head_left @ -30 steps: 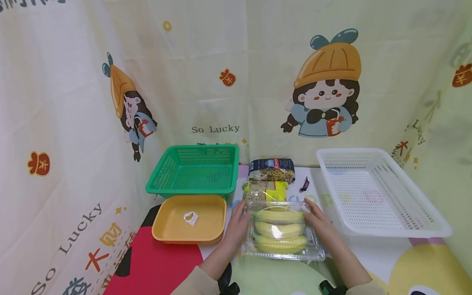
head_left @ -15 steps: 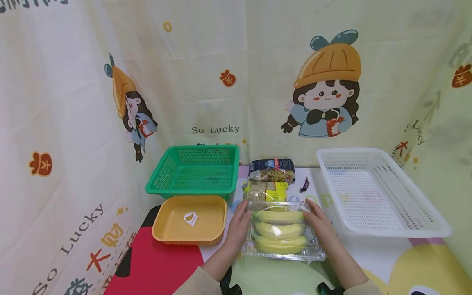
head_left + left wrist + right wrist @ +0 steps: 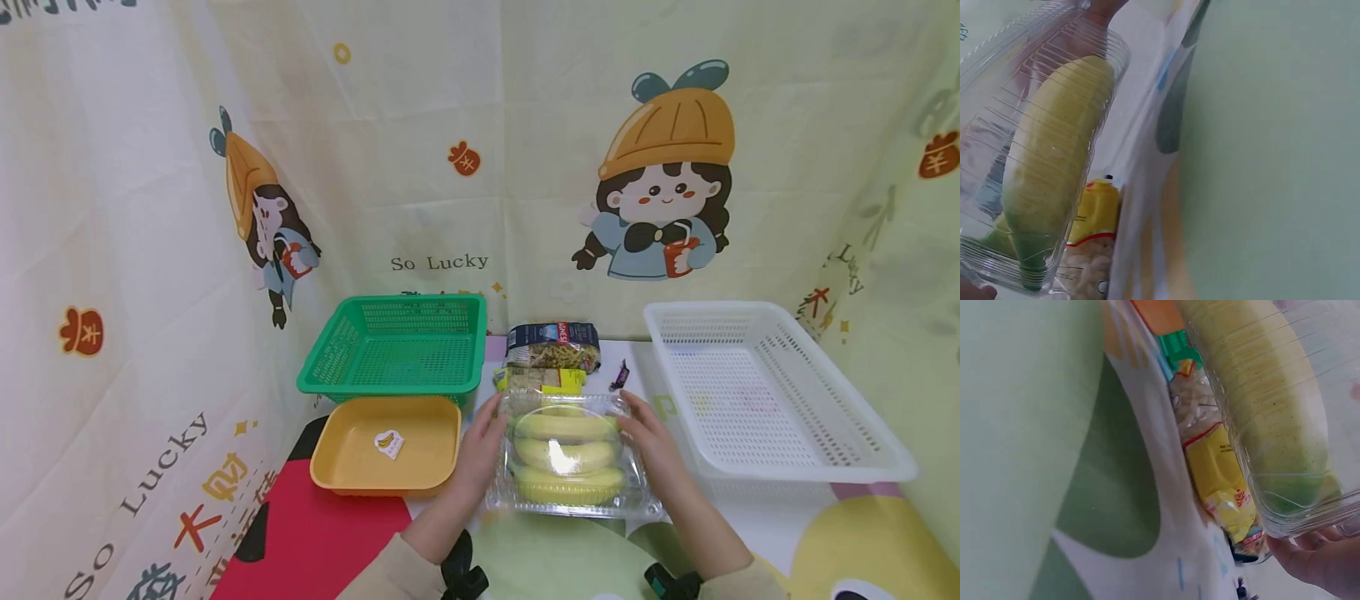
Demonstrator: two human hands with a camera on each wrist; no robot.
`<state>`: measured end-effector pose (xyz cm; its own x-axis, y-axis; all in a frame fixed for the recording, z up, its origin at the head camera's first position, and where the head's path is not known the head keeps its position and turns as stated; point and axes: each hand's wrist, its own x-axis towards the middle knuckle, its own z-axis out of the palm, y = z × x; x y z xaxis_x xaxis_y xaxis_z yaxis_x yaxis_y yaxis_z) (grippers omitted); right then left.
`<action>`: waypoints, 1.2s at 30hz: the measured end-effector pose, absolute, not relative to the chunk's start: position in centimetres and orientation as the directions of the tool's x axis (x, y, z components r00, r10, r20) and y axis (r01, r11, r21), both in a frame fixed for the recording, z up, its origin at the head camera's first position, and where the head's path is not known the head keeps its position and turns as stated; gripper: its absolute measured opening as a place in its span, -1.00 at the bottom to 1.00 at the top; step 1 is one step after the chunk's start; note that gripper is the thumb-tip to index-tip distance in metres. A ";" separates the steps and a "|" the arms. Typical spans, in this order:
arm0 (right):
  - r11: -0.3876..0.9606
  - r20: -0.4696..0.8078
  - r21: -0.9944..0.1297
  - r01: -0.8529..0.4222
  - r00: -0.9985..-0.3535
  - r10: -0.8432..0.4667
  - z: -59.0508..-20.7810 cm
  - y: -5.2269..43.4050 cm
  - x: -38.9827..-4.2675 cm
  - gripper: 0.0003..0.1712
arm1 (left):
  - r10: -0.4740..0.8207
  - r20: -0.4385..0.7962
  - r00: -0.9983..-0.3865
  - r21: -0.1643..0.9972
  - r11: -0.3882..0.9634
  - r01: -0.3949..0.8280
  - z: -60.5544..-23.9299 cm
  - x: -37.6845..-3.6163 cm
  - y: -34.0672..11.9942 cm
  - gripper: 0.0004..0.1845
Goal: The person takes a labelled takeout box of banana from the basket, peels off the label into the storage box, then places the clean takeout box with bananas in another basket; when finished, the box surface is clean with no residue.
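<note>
A clear plastic clamshell box [image 3: 651, 505] with several yellow bananas [image 3: 566, 457] inside is held up between my two hands. Its left side is gripped by my left hand [image 3: 477, 450], its right side by my right hand [image 3: 654, 442]. In the left wrist view, one banana [image 3: 1060, 144] shows through the ribbed wall, above the cloth. Fingers [image 3: 1304, 553] of the right hand lie at the box's lower corner in the right wrist view. Just behind the box lies a yellow-labelled clear bag [image 3: 540, 381], partly hidden by it.
A green basket [image 3: 480, 367] stands at the back left, with an orange tray [image 3: 330, 467] holding a banana sticker [image 3: 388, 444] before it. A white basket [image 3: 825, 467] is at the right. A pasta bag [image 3: 552, 348] and a purple-wrapped candy [image 3: 620, 375] lie at the back.
Both hands have raised the box of bananas slightly off the table. It now covers more of the yellow-labelled bag. The baskets and tray stay put.
</note>
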<state>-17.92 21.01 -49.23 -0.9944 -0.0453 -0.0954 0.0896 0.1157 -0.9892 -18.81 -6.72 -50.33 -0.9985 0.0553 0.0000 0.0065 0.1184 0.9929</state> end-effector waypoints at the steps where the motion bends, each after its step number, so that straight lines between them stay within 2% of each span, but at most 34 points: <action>1: 0.113 -0.097 -0.989 0.091 -0.994 -0.047 -49.0 20.9 -18.0 -0.27 | 0.050 -0.004 -0.999 0.992 0.123 0.002 -50.1 -18.9 -6.8 -0.45; 12: 0.086 -0.073 -0.994 0.067 -0.995 -0.065 -46.1 19.7 -19.7 -0.25 | 0.031 0.005 -0.999 0.991 0.135 0.010 -47.6 -20.6 -8.4 -0.49; 18: 0.207 -0.093 -0.975 0.077 -0.993 -0.070 -44.5 19.0 -20.8 -0.25 | -0.018 -0.011 -1.000 0.996 0.086 -0.013 -45.9 -21.7 -9.5 -0.54; 26: 0.304 -0.067 -0.952 0.033 -0.993 -0.101 -43.2 17.9 -21.7 -0.24 | -0.116 -0.006 -0.993 0.997 0.077 -0.015 -44.4 -23.1 -11.9 -0.55; 32: 0.240 -0.079 -0.970 0.045 -0.988 -0.136 -42.7 17.0 -21.9 -0.25 | -0.099 -0.020 -0.995 0.998 0.065 -0.026 -43.5 -23.7 -13.0 -0.55; 36: 0.254 -0.078 -0.966 0.048 -0.991 -0.108 -42.4 16.2 -22.5 -0.25 | -0.102 -0.022 -0.995 0.999 0.022 -0.024 -42.7 -24.3 -13.5 -0.53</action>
